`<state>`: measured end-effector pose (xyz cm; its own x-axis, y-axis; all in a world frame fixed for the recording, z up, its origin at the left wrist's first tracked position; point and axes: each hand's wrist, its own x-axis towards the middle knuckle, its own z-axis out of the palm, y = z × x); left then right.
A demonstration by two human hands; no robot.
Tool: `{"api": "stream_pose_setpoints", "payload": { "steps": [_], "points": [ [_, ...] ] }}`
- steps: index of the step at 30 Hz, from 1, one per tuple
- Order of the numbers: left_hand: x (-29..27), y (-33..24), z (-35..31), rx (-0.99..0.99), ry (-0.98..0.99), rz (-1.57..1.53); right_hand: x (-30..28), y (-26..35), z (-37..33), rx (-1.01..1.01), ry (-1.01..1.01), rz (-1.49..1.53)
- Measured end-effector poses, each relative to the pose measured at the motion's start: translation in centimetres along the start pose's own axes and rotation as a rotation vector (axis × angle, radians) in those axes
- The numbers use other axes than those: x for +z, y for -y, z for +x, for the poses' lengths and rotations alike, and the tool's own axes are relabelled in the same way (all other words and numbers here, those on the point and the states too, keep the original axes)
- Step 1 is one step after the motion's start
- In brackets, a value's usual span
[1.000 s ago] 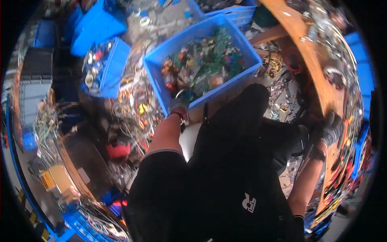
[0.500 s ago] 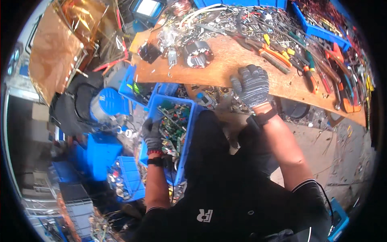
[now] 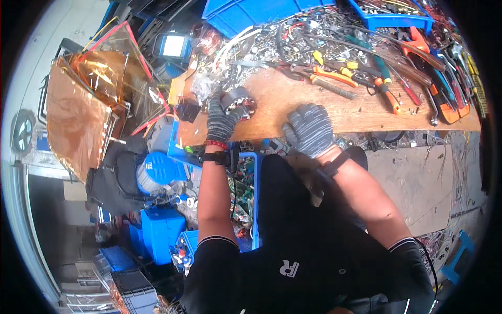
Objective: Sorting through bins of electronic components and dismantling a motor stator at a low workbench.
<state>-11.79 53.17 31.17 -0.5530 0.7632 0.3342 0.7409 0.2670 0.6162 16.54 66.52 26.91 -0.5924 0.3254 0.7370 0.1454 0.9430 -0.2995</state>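
Observation:
My left hand (image 3: 224,121), in a grey striped knit glove, reaches over the wooden tabletop and closes around a ring-shaped metal motor stator (image 3: 239,97). Its fingers lie along the left side and the thumb along the near side; part of the grip is hidden. A dark block (image 3: 186,111) sits left of that hand, and a clump of clear plastic (image 3: 205,86) lies just beyond it. My right hand (image 3: 309,131), gloved alike, rests on the table's near edge with nothing in it, its fingers loosely extended and the thumb apart.
Pliers (image 3: 334,86), cutters and screwdrivers lie across the right side of the wooden table (image 3: 272,120). Behind them spreads a heap of metal scrap (image 3: 293,42), with a blue bin (image 3: 261,18) beyond. Below my left forearm stands a blue crate (image 3: 256,204) of circuit boards.
My left hand has left the blue crate and moved up onto the table, to the stator. The right hand stays by the table edge. The whole view has shifted.

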Motion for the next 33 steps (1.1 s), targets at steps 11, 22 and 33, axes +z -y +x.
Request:
{"api": "stream_pose_setpoints", "payload": {
  "steps": [11,22,33],
  "points": [
    [3.9,-4.5,-2.5,0.429,-0.193,0.406,0.3,0.6,-0.1,0.120,-0.043,0.011],
    [3.2,-3.5,-4.6,0.053,-0.072,-0.112,0.4,1.0,0.2,0.370,-0.163,0.213],
    [4.9,1.8,-1.5,-0.195,-0.047,-1.204,1.5,7.0,3.0,0.631,-0.124,0.638]
  ]
}}
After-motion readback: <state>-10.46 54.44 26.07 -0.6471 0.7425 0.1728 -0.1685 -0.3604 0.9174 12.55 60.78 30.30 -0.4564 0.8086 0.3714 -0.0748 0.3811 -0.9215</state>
